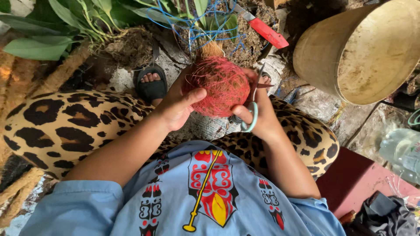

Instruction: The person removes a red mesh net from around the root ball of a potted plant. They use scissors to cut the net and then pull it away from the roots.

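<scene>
A round ball wrapped in red netting [222,85], with brown fibre showing at its top, is held between both hands above my lap. My left hand [177,105] cups its left side, thumb lying across the net. My right hand [258,116] presses the ball's right side and also grips a pair of scissors with pale green handles [250,117], blades pointing up beside the ball.
A red-handled knife [264,28] lies on soil beyond the ball, near tangled blue string [192,22] and green leafy plants [65,22]. A large tan bucket [363,52] lies tipped at the right. A plastic bottle [402,153] and dark cloth [385,214] sit lower right.
</scene>
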